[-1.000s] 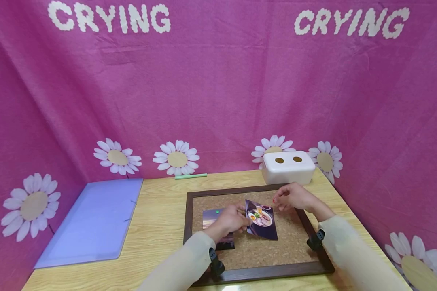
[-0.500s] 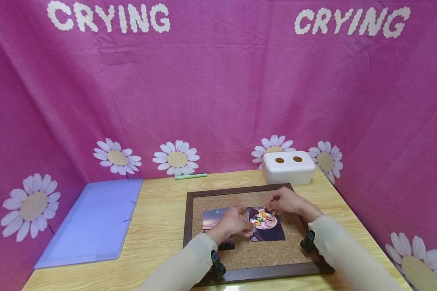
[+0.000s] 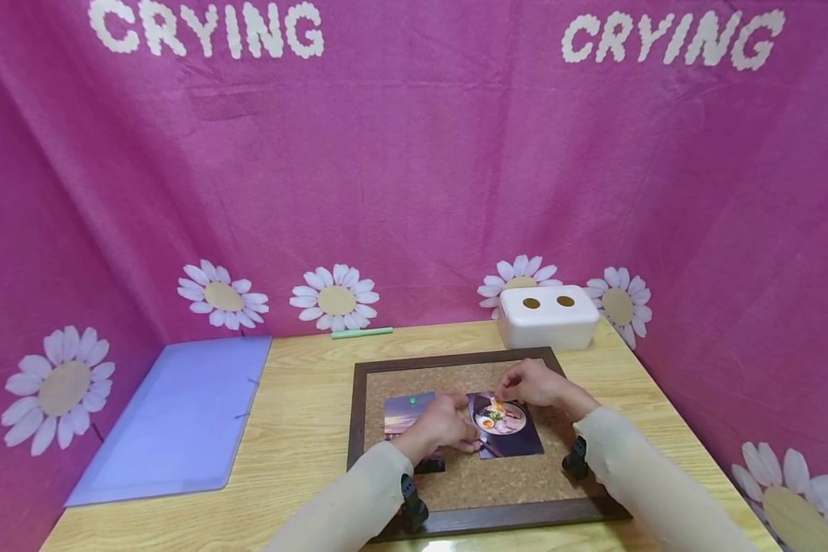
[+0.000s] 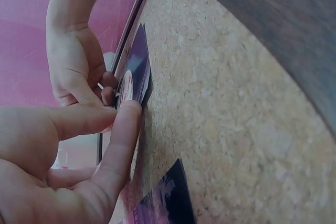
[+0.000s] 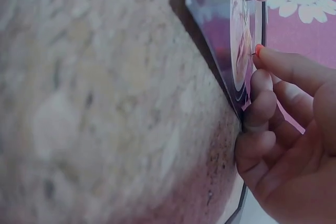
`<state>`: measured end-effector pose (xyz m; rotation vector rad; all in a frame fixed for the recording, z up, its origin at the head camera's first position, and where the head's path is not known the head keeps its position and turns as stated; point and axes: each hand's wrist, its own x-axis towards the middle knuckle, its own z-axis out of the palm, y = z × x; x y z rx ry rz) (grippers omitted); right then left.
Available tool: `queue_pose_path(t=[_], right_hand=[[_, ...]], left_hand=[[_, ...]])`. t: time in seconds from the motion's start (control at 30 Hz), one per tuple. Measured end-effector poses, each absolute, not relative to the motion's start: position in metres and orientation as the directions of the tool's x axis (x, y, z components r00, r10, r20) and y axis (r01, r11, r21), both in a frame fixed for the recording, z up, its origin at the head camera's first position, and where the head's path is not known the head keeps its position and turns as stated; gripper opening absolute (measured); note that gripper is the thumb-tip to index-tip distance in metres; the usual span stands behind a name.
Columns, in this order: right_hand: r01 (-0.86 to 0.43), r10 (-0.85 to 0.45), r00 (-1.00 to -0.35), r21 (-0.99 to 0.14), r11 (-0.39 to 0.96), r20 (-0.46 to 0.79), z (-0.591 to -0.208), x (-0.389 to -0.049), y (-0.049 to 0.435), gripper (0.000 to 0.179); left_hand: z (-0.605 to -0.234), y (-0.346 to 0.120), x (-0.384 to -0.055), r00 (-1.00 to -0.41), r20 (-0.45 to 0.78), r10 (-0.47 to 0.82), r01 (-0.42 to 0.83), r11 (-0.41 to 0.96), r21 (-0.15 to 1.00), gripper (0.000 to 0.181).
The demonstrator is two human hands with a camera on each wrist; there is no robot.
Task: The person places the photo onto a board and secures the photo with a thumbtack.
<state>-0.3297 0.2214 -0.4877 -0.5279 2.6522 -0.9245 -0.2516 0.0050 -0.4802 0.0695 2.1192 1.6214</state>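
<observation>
On the cork board [image 3: 524, 475] lies a photo of a ramen bowl [image 3: 517, 443], its near edge slightly raised from the cork. My left hand [image 3: 443, 423] rests at the photo's left edge, thumb and index finger extended and spread along it, touching the print. My right hand [image 3: 537, 382] pinches a red push pin [image 5: 259, 51] between thumb and index finger, its point at the print's upper part. Its other fingers curl beside the photo's edge. Left of it, partly under my left hand, is a sunset photo [image 3: 402, 414] with a green push pin [image 3: 413, 401] at its top.
The dark frame [image 3: 517, 515] edges the board on the wooden table [image 3: 297, 429]. Behind it stands a white box [image 3: 548, 330] with two holes. A light-green stick [image 3: 362, 333] lies near the back edge, and a lilac folder [image 3: 179, 422] lies at left.
The ramen photo has gone from tilted in my left hand to lying on the board, a little further right. My right hand has moved left and down, bringing the red push pin over the print.
</observation>
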Motion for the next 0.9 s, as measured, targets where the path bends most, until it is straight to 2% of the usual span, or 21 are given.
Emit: queue_pose_path(t=[0.4, 0.7, 0.9], right_hand=[[-0.230, -0.403, -0.905, -0.641, 0.732, -0.136, -0.489, -0.329, 0.217, 0.005], [-0.086, -0.297, -0.929, -0.651, 0.754, -0.222, -0.486, -0.331, 0.212, 0.005], [-0.099, -0.320, -0.921, -0.662, 0.743, -0.220, -0.483, -0.331, 0.210, 0.004]], left_hand=[[-0.479, 0.005, -0.252, -0.886, -0.328, 0.327, -0.234, 0.295, 0.926, 0.076], [-0.476, 0.005, -0.252, -0.879, -0.346, 0.328, -0.248, 0.306, 0.919, 0.074], [-0.477, 0.004, -0.252, -0.876, -0.349, 0.334, -0.251, 0.301, 0.920, 0.076]])
